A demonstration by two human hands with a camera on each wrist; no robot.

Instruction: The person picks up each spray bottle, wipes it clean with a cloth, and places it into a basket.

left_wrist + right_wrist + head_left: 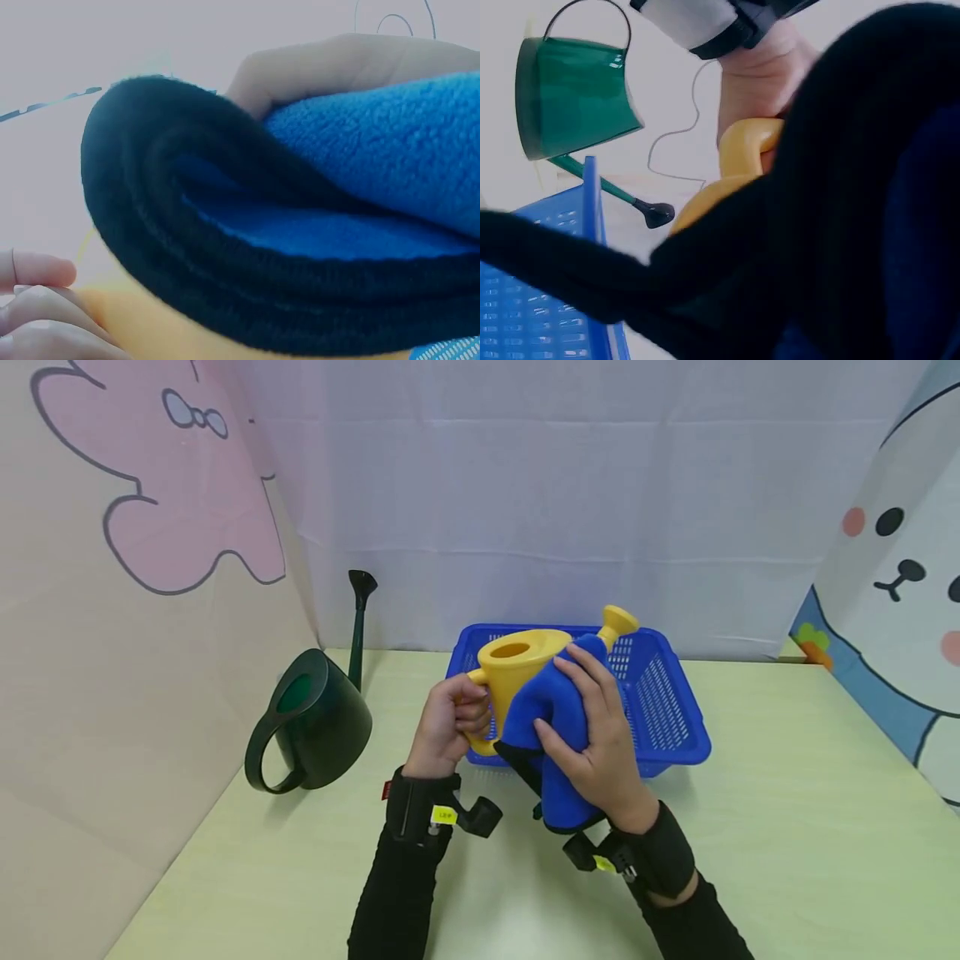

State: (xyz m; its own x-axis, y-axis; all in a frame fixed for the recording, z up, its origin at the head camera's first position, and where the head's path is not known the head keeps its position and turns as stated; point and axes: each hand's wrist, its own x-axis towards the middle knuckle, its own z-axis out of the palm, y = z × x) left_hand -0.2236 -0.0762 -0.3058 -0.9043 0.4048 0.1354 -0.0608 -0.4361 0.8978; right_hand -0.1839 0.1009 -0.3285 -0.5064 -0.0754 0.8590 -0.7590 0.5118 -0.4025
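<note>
A small yellow watering can (517, 662) is held up in front of a blue plastic basket (663, 710). My left hand (447, 722) grips its handle, fingers curled round it. My right hand (600, 735) holds a folded blue cloth (551, 702) with black edging against the can's side, below the spout. In the left wrist view the cloth (360, 150) fills most of the picture, with the yellow can (150, 315) partly hidden behind it. In the right wrist view, dark cloth folds (727, 262) cover much of the can, and the yellow handle (742, 142) shows beside the left hand.
A dark green watering can (330, 727) stands on the table's left side, its long spout pointing up toward the back. The pale table (787, 827) meets a white cloth backdrop (562, 510) behind the basket. Printed cartoon panels flank both sides.
</note>
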